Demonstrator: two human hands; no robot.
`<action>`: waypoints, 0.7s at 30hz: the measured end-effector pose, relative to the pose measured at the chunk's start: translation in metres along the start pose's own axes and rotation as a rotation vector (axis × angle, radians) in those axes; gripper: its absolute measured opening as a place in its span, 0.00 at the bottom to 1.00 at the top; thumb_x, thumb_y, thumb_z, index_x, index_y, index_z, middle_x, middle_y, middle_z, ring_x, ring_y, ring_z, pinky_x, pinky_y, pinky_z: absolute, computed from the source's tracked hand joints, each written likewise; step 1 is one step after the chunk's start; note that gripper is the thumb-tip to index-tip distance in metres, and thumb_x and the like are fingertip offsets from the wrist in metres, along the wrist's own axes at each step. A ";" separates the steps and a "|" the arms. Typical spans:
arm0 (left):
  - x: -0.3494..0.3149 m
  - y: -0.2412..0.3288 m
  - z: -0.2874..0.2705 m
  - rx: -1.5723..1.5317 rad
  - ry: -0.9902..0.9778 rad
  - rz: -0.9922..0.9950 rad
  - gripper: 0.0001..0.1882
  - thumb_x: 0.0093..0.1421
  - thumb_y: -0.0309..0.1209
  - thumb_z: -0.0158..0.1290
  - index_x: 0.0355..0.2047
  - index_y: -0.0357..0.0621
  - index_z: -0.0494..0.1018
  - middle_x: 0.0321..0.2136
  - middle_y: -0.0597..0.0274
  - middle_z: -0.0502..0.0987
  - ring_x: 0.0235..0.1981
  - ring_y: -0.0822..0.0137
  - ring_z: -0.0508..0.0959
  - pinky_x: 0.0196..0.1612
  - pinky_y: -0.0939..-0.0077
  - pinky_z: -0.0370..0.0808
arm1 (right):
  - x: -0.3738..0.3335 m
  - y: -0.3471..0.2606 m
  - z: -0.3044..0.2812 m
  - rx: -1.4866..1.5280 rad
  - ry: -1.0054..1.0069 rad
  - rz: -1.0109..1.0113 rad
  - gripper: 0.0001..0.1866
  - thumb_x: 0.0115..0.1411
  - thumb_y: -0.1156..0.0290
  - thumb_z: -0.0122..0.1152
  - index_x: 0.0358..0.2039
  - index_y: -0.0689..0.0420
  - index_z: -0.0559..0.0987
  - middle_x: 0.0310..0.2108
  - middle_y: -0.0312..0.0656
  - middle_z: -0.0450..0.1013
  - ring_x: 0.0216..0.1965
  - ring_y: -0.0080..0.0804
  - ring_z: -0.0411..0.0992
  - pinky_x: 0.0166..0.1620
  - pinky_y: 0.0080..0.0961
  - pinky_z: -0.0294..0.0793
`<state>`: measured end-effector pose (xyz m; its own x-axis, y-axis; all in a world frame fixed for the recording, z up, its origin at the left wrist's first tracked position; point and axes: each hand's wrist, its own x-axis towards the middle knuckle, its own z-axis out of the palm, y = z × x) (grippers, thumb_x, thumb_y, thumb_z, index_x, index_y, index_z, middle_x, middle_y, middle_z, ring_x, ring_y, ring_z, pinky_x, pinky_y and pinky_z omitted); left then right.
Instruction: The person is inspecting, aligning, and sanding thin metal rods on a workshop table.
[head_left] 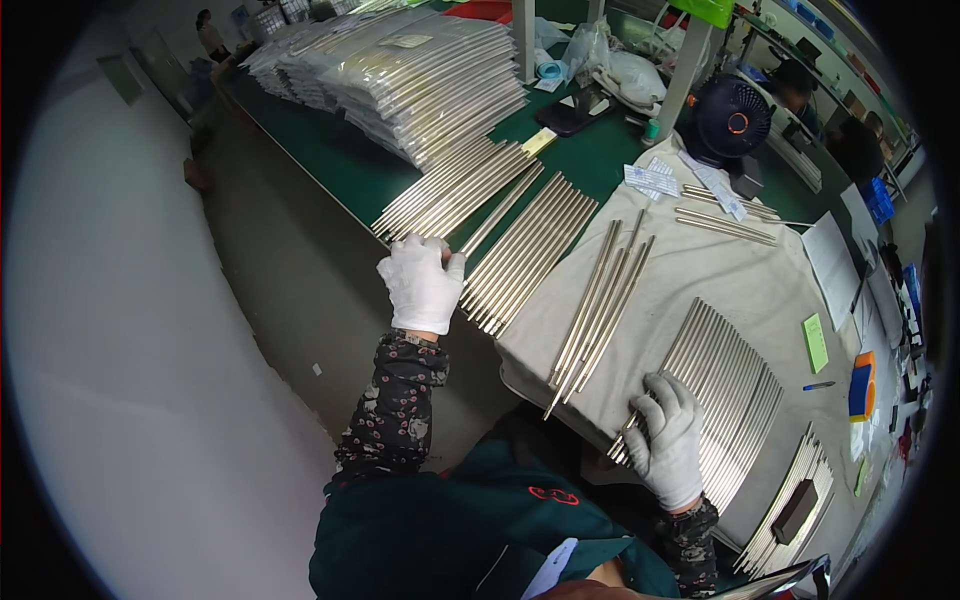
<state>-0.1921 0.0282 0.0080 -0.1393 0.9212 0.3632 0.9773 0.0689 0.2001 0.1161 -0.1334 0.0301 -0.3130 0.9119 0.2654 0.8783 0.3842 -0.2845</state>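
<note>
Both my hands wear white gloves. My left hand is at the near ends of a left bundle of shiny metal rods, fingers bent. A single metal rod runs up to its thumb side, its near end partly hidden by the hand. Just right of that lies a row of metal rods side by side. My right hand curls its fingers over the left edge of a wide, flat layer of rods. A few rod ends stick out beside its fingertips.
Several loose rods lie on the pale cloth. Plastic-wrapped rod bundles are stacked at the back left of the green table. A phone and a dark fan stand farther back. A dark block rests on rods at right.
</note>
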 end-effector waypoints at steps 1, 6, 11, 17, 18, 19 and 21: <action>0.001 0.000 0.000 0.000 0.001 0.001 0.14 0.50 0.42 0.60 0.33 0.48 0.77 0.32 0.59 0.75 0.37 0.57 0.75 0.38 0.57 0.69 | 0.000 0.000 0.000 0.005 -0.002 0.000 0.23 0.44 0.67 0.66 0.42 0.56 0.73 0.52 0.47 0.66 0.57 0.48 0.62 0.57 0.46 0.60; 0.010 -0.005 0.006 0.163 0.098 -0.031 0.14 0.50 0.41 0.60 0.33 0.48 0.77 0.33 0.60 0.75 0.37 0.58 0.75 0.38 0.58 0.69 | 0.000 0.000 -0.001 -0.008 -0.006 0.004 0.23 0.44 0.66 0.66 0.42 0.56 0.73 0.52 0.46 0.66 0.57 0.48 0.62 0.57 0.45 0.60; 0.012 -0.006 0.007 0.171 0.087 -0.028 0.13 0.51 0.41 0.60 0.34 0.49 0.77 0.33 0.60 0.75 0.38 0.58 0.75 0.39 0.58 0.69 | 0.000 0.000 -0.001 0.004 -0.011 0.006 0.23 0.45 0.66 0.66 0.42 0.56 0.73 0.52 0.46 0.66 0.57 0.48 0.62 0.57 0.45 0.60; 0.013 -0.007 0.005 0.086 0.091 -0.040 0.14 0.51 0.42 0.60 0.35 0.50 0.78 0.33 0.60 0.75 0.39 0.58 0.74 0.40 0.57 0.69 | 0.000 0.000 -0.001 -0.010 -0.003 0.003 0.23 0.44 0.67 0.66 0.42 0.56 0.73 0.52 0.46 0.66 0.57 0.48 0.62 0.57 0.45 0.60; 0.015 -0.009 0.006 0.122 0.095 -0.048 0.15 0.51 0.42 0.60 0.36 0.49 0.78 0.34 0.60 0.75 0.40 0.58 0.74 0.40 0.57 0.69 | 0.000 0.000 -0.002 -0.002 -0.004 0.000 0.23 0.44 0.67 0.66 0.42 0.56 0.73 0.52 0.46 0.66 0.57 0.48 0.62 0.57 0.45 0.61; 0.015 -0.010 0.007 0.158 0.098 -0.056 0.16 0.51 0.42 0.60 0.37 0.49 0.78 0.34 0.59 0.75 0.40 0.57 0.74 0.41 0.57 0.69 | 0.000 0.000 -0.002 0.006 -0.004 -0.002 0.23 0.44 0.67 0.66 0.42 0.56 0.73 0.52 0.46 0.66 0.57 0.48 0.62 0.57 0.45 0.61; 0.016 -0.011 0.011 0.158 0.082 -0.053 0.16 0.51 0.42 0.60 0.37 0.48 0.77 0.35 0.59 0.75 0.41 0.57 0.74 0.41 0.57 0.69 | 0.000 0.000 -0.001 0.005 -0.005 0.000 0.23 0.44 0.67 0.66 0.42 0.57 0.73 0.52 0.46 0.66 0.57 0.48 0.63 0.57 0.45 0.61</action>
<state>-0.2038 0.0463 0.0018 -0.1975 0.8807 0.4305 0.9803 0.1816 0.0782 0.1163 -0.1334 0.0311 -0.3150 0.9125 0.2610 0.8766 0.3852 -0.2886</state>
